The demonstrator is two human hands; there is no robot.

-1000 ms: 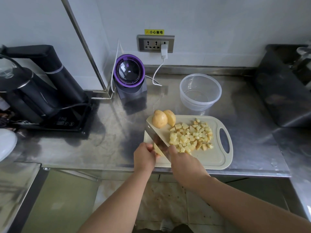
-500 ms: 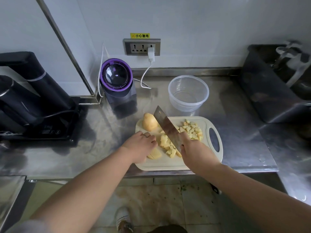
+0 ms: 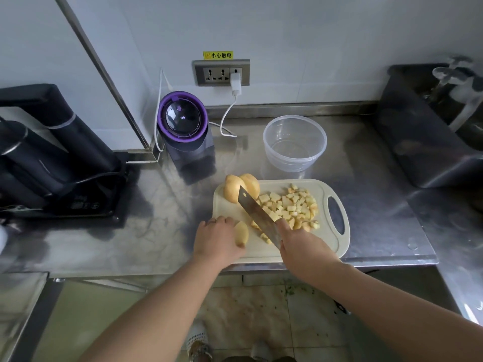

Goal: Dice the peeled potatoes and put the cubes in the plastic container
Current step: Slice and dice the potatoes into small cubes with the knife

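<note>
**Cleaver raised at a slant as potato piece is steadied on the board**

A person's left hand [image 3: 217, 239] curls its fingers [image 3: 226, 220] over a potato piece [image 3: 241, 232], pinning it against the cream cutting board [image 3: 329, 245]. Just to the right of those fingers, the right hand [image 3: 300, 248] is wrapped tightly round the handle of a cleaver [image 3: 257, 214], and the handle itself is hidden inside the grip. The blade slants up and away from the right knuckles, and its far corner overlaps two whole peeled potatoes [image 3: 231, 190] at the board's far left corner. It cannot be told whether the edge touches the board.

A pile of potato cubes [image 3: 295, 207] lies beyond the right hand's fingertips, spreading toward the board's handle slot, with a few cubes just beside the blade. The clear plastic container [image 3: 288, 163] stands on the steel counter [image 3: 156, 231], past the board and well beyond both sets of fingers. Farther off, beyond and left of the left fingers, a purple-rimmed appliance [image 3: 183, 118] sits below a wall socket [image 3: 221, 73].
</note>
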